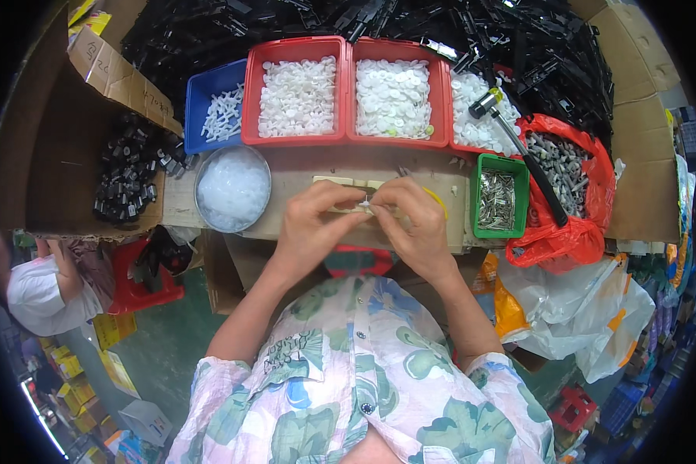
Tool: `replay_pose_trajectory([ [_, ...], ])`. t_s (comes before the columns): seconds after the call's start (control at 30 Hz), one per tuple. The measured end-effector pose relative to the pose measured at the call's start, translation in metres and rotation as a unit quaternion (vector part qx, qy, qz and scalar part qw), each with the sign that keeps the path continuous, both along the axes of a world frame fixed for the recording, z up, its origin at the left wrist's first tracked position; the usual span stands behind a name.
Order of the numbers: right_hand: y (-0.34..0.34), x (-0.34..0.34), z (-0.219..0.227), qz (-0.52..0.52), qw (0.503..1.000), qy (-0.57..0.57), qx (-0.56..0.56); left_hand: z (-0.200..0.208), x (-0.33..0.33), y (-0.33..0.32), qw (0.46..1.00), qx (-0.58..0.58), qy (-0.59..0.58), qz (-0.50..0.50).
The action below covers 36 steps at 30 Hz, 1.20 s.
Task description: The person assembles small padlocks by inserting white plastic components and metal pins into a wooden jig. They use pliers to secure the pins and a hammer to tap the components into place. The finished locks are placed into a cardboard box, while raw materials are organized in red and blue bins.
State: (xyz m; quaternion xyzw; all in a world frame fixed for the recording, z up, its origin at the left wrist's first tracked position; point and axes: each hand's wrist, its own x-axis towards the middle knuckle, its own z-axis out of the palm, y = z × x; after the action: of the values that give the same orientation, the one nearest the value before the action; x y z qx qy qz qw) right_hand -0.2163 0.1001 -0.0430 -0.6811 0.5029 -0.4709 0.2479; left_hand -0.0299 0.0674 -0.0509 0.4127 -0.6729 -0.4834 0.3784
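Observation:
Above the near edge of the workbench, my left hand [309,220] pinches a small white plastic part [365,203] between thumb and fingertips. My right hand [417,224] meets it from the other side, thumb and index finger closed on the same part. A thin upright pin-like piece seems to stick up from it, too small to tell for sure. Just behind the hands lies a cream-coloured block [329,180], partly covered by them. A round bowl [269,191] of clear-white, jelly-like material stands left of my left hand.
Red bins [348,141] of white plastic pieces line the back, beside a blue bin [194,116]. To the right are a green bin [479,224] of metal pins, a hammer [545,185] and a red bag [549,247] of grey parts. Black parts [124,182] fill a left-hand carton.

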Motion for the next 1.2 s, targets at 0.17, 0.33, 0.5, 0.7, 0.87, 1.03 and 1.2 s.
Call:
replay_pose_trajectory([
  [0.17,-0.010,0.005,-0.014,-0.009,0.997,0.081,-0.014,-0.007,0.011,0.003,0.970,-0.196,-0.130,0.055],
  [0.33,-0.019,0.010,-0.025,-0.003,0.990,0.141,-0.010,-0.020,0.017,0.006,0.893,-0.381,-0.238,0.021],
  [0.5,-0.022,0.010,-0.022,0.012,0.984,0.175,-0.005,-0.033,0.017,0.003,0.860,-0.428,-0.276,-0.030],
  [0.7,-0.025,0.007,-0.014,0.045,0.979,0.200,0.011,-0.031,0.019,-0.002,0.838,-0.456,-0.295,-0.056],
  [0.87,-0.029,0.003,-0.012,0.073,0.977,0.199,0.019,-0.033,0.020,-0.002,0.837,-0.453,-0.302,-0.053],
  [1.03,-0.025,0.002,-0.013,0.050,0.981,0.184,0.031,-0.032,0.018,-0.002,0.837,-0.451,-0.305,-0.049],
  [1.2,-0.018,0.003,-0.021,0.056,0.969,0.239,-0.030,-0.032,0.020,-0.004,0.825,-0.470,-0.308,-0.057],
])
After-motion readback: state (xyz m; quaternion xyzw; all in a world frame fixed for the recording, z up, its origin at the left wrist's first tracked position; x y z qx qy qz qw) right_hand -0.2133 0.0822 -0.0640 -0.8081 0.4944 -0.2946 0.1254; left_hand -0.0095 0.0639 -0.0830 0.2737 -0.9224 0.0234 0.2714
